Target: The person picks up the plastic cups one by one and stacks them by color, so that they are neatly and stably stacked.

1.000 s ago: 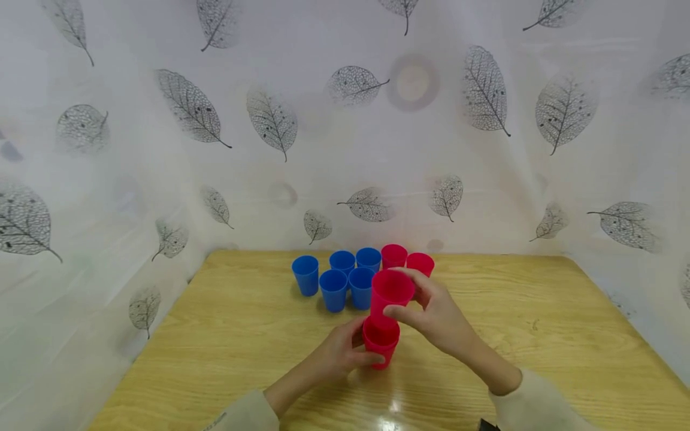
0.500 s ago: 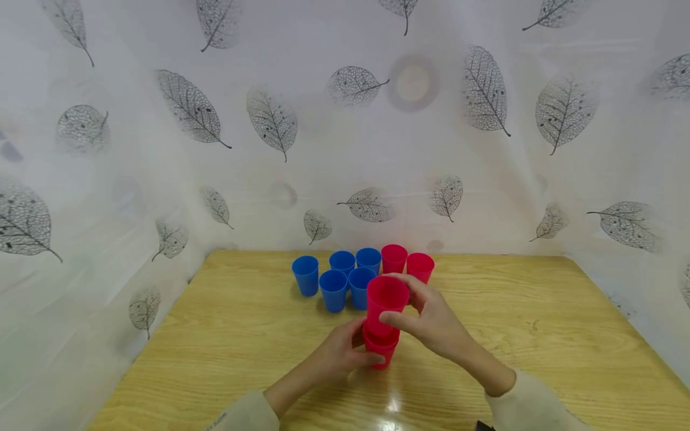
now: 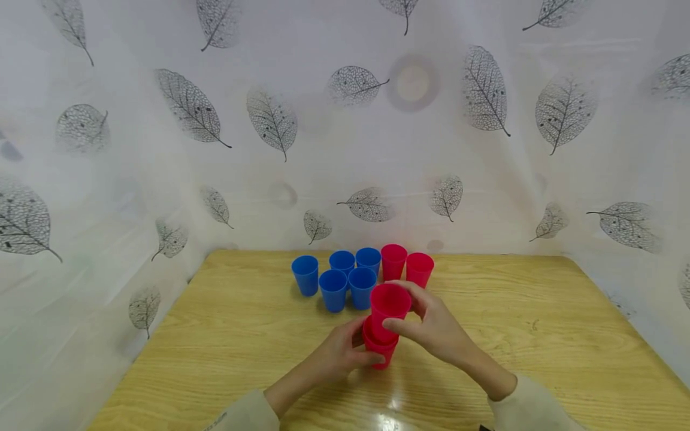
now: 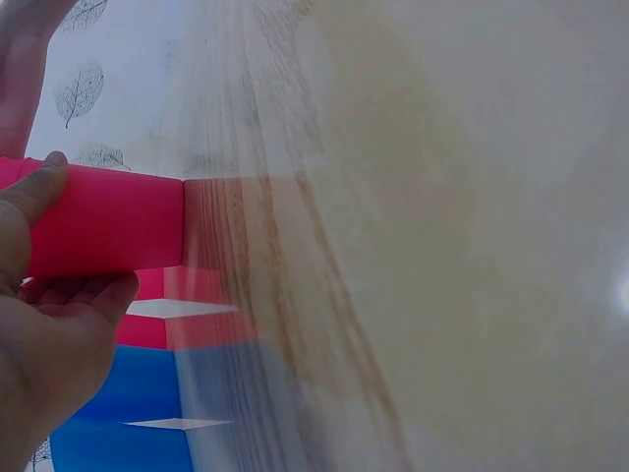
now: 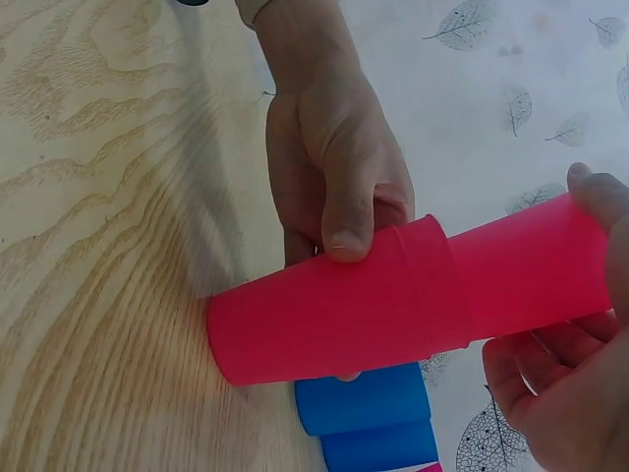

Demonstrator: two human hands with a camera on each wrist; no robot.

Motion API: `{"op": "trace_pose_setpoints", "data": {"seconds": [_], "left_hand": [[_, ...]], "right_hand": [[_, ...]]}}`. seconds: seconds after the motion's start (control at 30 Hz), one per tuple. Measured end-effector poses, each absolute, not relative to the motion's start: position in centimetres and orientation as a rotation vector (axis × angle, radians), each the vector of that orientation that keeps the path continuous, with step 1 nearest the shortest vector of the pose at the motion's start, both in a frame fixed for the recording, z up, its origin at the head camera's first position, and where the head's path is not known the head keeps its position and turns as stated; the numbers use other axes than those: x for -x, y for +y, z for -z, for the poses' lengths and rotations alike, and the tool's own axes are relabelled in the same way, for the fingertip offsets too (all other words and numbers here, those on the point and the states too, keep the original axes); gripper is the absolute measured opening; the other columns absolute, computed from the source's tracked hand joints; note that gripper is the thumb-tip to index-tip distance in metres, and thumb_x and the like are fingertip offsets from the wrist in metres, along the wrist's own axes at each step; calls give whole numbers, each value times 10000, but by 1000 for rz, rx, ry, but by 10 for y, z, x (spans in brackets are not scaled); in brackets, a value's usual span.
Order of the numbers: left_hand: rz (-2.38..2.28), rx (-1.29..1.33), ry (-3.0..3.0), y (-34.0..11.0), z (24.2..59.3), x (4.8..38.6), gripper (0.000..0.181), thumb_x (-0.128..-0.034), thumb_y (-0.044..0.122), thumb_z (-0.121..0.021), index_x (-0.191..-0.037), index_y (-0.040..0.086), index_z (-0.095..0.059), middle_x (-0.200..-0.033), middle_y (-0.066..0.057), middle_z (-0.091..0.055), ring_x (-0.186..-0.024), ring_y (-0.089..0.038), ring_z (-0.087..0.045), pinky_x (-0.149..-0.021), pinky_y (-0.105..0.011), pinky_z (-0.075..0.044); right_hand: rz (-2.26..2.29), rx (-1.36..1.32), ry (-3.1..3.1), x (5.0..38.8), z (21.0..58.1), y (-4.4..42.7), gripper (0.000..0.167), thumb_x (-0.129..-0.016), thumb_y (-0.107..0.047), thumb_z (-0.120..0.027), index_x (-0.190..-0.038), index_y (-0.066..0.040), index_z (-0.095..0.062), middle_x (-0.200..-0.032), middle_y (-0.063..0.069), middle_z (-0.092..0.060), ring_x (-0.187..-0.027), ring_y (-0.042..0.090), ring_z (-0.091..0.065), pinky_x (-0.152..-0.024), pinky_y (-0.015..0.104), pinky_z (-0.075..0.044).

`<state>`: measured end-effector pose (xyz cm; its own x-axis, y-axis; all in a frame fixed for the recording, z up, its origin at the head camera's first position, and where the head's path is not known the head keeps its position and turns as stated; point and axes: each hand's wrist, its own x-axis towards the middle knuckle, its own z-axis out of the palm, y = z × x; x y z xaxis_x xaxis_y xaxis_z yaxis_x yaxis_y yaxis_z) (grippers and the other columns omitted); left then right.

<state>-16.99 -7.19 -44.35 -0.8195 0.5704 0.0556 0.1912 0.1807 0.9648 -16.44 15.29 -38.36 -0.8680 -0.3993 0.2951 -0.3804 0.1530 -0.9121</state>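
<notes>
On the table in front of me, my left hand [image 3: 343, 353] grips an upright stack of red cups [image 3: 381, 354] near its top. My right hand [image 3: 441, 328] holds another red cup [image 3: 390, 302] between thumb and fingers, its mouth up. The lower part of that cup sits inside the stack's mouth, slightly tilted in the right wrist view, where two close rims show on the lower stack [image 5: 324, 310]. The left wrist view has the left thumb and fingers around the red stack [image 4: 118, 221], whose base meets the table.
Several blue cups [image 3: 333, 291] stand upright in a group behind the hands. Two more red cups [image 3: 420, 268] are at the back, right of the blue ones. A leaf-printed white curtain [image 3: 323, 149] surrounds the wooden table [image 3: 215, 335] at the back and sides.
The right hand has lowered its red cup from above the stack into the stack's mouth. The left hand and the lower cups have stayed in place.
</notes>
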Motion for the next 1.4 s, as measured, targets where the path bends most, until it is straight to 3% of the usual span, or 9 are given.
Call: {"op": "trace_pose_setpoints", "data": {"seconds": [0.53,1.03,1.4], "left_hand": [[-1657,-677,2172,-71,443,170,606,-920,118,-799,-1464,157,-534,-1370,50,-630,-1319,-156,-575,-1090,-295,-473],[-1652,-650,2181,-71,441,170,604,-913,114,-804,-1452,161,-537,-1365,50,-624,-1305,-190,-580,-1093,-321,-479],[-1664,-609,2180,-70,441,169,616,-896,95,-818,-1446,122,-542,-1361,11,-633,-1310,-224,-580,-1103,-364,-476]], "right_hand": [[1720,840,2479,164,395,159,545,-898,-196,-824,-1391,-120,-602,-1308,-16,-665,-1183,224,-617,-985,316,-535],[1719,904,2497,164,399,161,466,-936,-148,-770,-1370,-86,-610,-1331,56,-647,-1146,333,-619,-967,365,-543],[1740,808,2526,179,412,178,401,-977,-134,-720,-1358,-80,-607,-1301,74,-661,-1198,294,-604,-959,343,-564]]}}
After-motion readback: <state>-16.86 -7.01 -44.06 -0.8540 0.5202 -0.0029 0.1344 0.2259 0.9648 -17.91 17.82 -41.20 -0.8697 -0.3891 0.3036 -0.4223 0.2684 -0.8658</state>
